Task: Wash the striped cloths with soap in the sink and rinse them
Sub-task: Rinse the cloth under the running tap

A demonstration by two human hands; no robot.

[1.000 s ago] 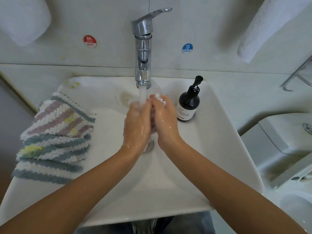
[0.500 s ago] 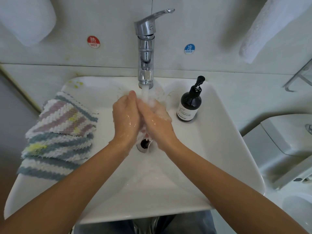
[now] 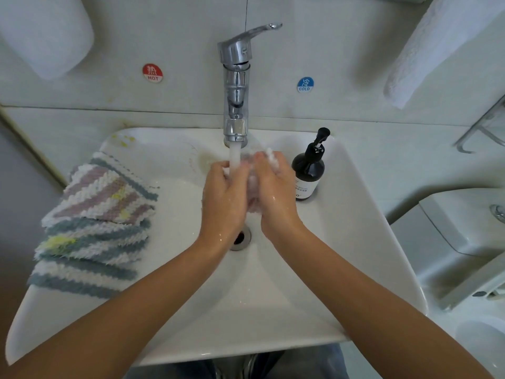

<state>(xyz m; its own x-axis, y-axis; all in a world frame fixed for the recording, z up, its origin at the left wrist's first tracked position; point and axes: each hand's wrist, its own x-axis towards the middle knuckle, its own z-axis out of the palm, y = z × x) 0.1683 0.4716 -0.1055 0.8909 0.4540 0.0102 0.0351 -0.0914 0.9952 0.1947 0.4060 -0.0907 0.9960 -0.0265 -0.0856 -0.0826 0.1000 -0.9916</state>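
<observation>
Under the running tap (image 3: pixel 235 86), my left hand (image 3: pixel 224 198) and my right hand (image 3: pixel 273 192) grip a wet pink-and-white striped cloth (image 3: pixel 252 184) bunched between them. The cloth is mostly hidden; a white tuft shows above my right fingers. Water pours onto it over the white sink (image 3: pixel 355 242). A stack of several dry striped cloths (image 3: pixel 98 222), pink, teal and yellow on white, lies on the sink's left rim. A dark soap pump bottle (image 3: pixel 308 170) stands on the rim just right of my right hand.
The drain (image 3: pixel 241 239) sits below my wrists. White towels (image 3: pixel 437 45) hang on the wall at upper right and upper left. Hot and cold stickers flank the tap. A toilet cistern (image 3: pixel 464 228) stands to the right of the sink.
My hands rubbed the cloth: they slid lower and left half a second ago, then moved back up under the stream with the cloth bunched between them.
</observation>
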